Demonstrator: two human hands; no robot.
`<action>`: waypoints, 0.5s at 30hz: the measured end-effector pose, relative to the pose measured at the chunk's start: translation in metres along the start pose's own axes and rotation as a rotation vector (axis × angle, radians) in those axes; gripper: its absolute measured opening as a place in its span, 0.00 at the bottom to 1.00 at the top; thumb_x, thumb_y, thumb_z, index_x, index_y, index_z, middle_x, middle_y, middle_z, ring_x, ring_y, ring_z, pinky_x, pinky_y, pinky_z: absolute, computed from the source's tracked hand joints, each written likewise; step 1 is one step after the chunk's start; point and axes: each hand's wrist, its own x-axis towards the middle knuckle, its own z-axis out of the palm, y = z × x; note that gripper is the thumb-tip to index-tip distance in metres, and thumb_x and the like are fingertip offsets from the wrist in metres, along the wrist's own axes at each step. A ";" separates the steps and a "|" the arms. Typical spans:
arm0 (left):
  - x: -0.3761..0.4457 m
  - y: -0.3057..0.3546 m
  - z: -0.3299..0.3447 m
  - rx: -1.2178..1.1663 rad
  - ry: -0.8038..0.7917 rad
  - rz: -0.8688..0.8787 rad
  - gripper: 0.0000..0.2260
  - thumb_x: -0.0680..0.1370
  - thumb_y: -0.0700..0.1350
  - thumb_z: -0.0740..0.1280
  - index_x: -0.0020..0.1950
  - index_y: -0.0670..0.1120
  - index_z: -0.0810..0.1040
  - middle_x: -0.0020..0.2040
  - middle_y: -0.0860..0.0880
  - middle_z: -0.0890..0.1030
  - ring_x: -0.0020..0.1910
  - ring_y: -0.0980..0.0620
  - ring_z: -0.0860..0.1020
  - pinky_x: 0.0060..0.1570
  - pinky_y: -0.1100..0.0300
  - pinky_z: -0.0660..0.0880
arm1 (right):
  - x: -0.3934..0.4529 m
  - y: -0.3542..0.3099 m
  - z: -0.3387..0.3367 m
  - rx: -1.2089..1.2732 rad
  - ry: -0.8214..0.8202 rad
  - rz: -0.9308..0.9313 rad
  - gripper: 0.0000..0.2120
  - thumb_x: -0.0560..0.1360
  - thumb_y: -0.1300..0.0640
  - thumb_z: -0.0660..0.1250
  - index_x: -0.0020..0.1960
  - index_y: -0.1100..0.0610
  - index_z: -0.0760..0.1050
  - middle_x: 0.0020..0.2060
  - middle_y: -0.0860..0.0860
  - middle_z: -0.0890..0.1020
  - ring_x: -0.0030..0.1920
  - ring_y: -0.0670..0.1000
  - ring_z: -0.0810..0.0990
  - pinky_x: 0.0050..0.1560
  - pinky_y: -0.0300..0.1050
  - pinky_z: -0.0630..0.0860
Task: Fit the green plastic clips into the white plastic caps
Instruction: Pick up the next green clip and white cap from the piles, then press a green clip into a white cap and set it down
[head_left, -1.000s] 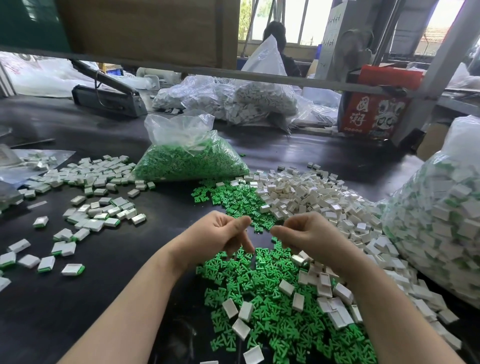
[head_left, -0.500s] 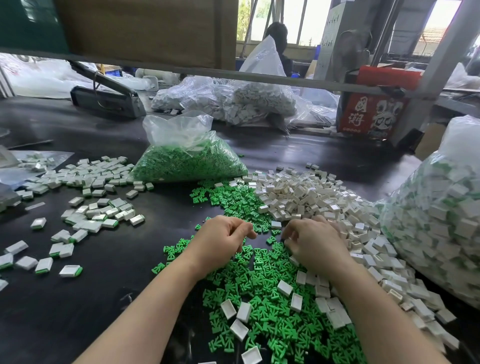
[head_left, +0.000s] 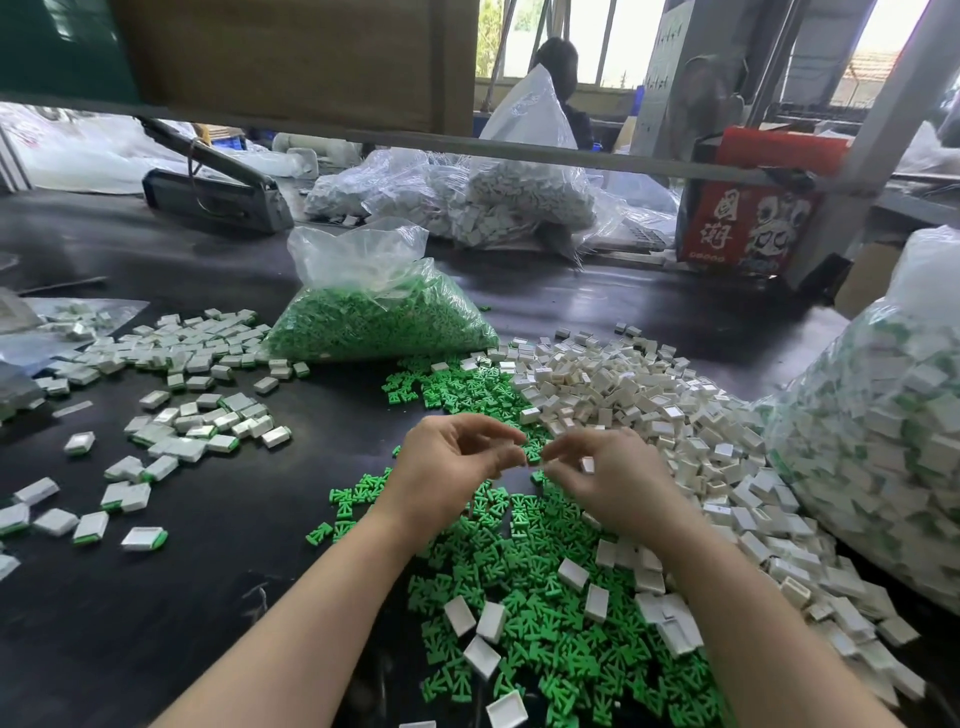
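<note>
Head view: a dark worktable (head_left: 218, 597) is seen in a workshop with windows behind. Left hand (head_left: 447, 467) and right hand (head_left: 613, 483) are raised together, fingers curled; a white cap (head_left: 588, 464) is pinched by the right; the left's contents cannot be told. Loose green clips (head_left: 519, 587) and white caps (head_left: 649, 395) are heaped below. A clear bag (head_left: 379, 317) is filled with clips.

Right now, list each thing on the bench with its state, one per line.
Left hand: fingers curled, pinching something small.
Right hand: fingers curled, holding a white cap.
Green clip bag: open at top, lying down.
Loose green clips: heaped, unfitted.
Loose white caps: heaped, empty.
</note>
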 end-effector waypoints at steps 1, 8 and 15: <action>0.000 0.001 -0.001 -0.055 -0.011 -0.023 0.07 0.67 0.46 0.76 0.44 0.48 0.86 0.34 0.48 0.84 0.32 0.55 0.78 0.36 0.63 0.76 | -0.001 0.000 0.001 -0.134 -0.040 -0.004 0.11 0.76 0.44 0.67 0.58 0.41 0.78 0.52 0.41 0.81 0.60 0.50 0.75 0.62 0.55 0.73; -0.002 0.007 0.002 -0.173 -0.063 -0.078 0.10 0.66 0.42 0.77 0.45 0.52 0.87 0.42 0.50 0.86 0.42 0.57 0.83 0.44 0.67 0.77 | -0.001 -0.012 0.006 -0.199 -0.048 -0.047 0.08 0.76 0.48 0.68 0.55 0.44 0.77 0.51 0.44 0.79 0.55 0.48 0.75 0.60 0.48 0.73; -0.003 0.011 0.000 -0.342 -0.087 -0.092 0.14 0.72 0.29 0.71 0.54 0.42 0.80 0.52 0.44 0.85 0.50 0.48 0.84 0.47 0.63 0.78 | 0.003 -0.012 0.006 -0.191 -0.042 -0.016 0.03 0.75 0.53 0.68 0.49 0.48 0.80 0.45 0.44 0.79 0.50 0.48 0.76 0.54 0.46 0.76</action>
